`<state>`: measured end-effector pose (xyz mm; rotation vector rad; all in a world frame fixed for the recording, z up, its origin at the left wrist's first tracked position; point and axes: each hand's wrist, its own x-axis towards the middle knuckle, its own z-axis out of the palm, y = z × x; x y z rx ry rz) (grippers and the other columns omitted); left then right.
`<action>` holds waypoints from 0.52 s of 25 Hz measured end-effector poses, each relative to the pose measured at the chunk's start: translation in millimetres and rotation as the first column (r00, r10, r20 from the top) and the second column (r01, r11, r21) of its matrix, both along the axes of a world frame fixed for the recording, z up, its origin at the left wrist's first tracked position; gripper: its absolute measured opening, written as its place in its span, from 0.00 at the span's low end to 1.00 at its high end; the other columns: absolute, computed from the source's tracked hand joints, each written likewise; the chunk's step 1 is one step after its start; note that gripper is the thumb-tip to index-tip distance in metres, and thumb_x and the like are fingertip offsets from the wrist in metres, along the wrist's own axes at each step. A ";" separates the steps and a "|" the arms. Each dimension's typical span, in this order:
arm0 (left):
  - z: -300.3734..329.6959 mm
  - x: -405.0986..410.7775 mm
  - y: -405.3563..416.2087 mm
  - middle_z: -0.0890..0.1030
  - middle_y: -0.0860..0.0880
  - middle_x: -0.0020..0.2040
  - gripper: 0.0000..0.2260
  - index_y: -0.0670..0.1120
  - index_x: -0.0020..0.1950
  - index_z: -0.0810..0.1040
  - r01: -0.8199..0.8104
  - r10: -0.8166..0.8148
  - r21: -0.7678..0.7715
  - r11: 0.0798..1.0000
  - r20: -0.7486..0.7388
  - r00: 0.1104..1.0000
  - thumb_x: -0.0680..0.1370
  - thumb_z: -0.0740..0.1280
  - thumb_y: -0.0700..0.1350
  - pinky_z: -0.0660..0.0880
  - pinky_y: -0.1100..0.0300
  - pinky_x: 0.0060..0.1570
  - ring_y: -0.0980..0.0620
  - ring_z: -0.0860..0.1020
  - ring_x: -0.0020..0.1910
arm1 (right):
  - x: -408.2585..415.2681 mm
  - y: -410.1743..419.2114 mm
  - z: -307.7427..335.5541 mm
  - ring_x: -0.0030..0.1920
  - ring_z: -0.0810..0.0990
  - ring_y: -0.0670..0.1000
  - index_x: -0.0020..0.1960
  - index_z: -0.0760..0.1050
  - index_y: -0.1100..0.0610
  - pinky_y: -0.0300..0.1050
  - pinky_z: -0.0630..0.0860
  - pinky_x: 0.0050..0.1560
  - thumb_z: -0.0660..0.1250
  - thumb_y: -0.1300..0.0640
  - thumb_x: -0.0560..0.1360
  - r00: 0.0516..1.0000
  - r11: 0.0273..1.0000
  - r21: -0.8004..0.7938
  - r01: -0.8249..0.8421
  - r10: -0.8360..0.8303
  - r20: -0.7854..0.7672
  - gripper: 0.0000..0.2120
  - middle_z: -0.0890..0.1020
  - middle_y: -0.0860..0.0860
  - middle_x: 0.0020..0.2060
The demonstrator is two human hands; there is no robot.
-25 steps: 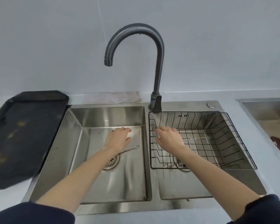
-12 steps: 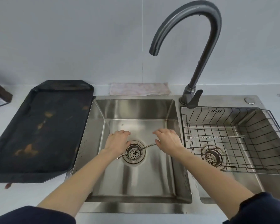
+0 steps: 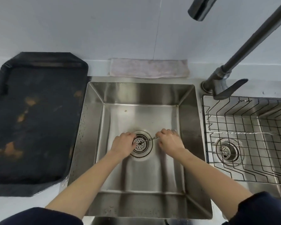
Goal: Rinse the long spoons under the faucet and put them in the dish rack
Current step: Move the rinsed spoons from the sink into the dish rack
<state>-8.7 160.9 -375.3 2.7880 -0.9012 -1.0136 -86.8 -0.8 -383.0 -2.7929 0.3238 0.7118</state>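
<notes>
A view from above of a stainless double sink with two basins. In the left basin (image 3: 141,172) two bare hands reach down to the floor around one round drain strainer (image 3: 140,142). The left hand (image 3: 122,144) rests at the strainer's left edge, fingers curled together; whether they grip anything cannot be told. The right hand (image 3: 169,140) pinches one end of a thin long spoon (image 3: 148,139), which lies slanted across the strainer with its dark far end over the holes. A second long spoon (image 3: 243,132) lies flat across the one black wire dish rack (image 3: 234,174) set in the right basin, above a second drain. One dark gooseneck faucet (image 3: 243,47) rises between the basins, its spout over the left one, no water seen. One black tray (image 3: 34,120) with orange stains sits left of the sink; one pale folded cloth (image 3: 149,68) lies behind it. A small mark on the rack's back rim is too tiny to read
</notes>
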 end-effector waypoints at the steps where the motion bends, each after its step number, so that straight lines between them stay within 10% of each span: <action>1: -7.4 0.4 -1.4 0.74 0.44 0.64 0.17 0.45 0.66 0.68 0.000 0.000 0.009 1.000 -0.016 1.000 0.78 0.59 0.47 0.70 0.50 0.60 0.43 0.72 0.64 | 1.6 -0.9 -7.3 0.64 0.71 0.57 0.65 0.70 0.57 0.52 0.66 0.66 0.56 0.63 0.77 1.000 1.000 0.002 0.000 0.000 -0.015 0.17 0.74 0.56 0.63; 13: -60.9 -1.0 -14.0 0.76 0.44 0.62 0.14 0.45 0.64 0.71 -0.023 0.025 0.020 1.000 -0.093 0.995 0.79 0.57 0.43 0.72 0.52 0.55 0.43 0.74 0.62 | 17.6 -11.6 -54.4 0.63 0.70 0.57 0.61 0.69 0.60 0.51 0.69 0.61 0.58 0.65 0.76 0.999 1.000 0.014 0.015 -0.014 -0.049 0.14 0.72 0.57 0.61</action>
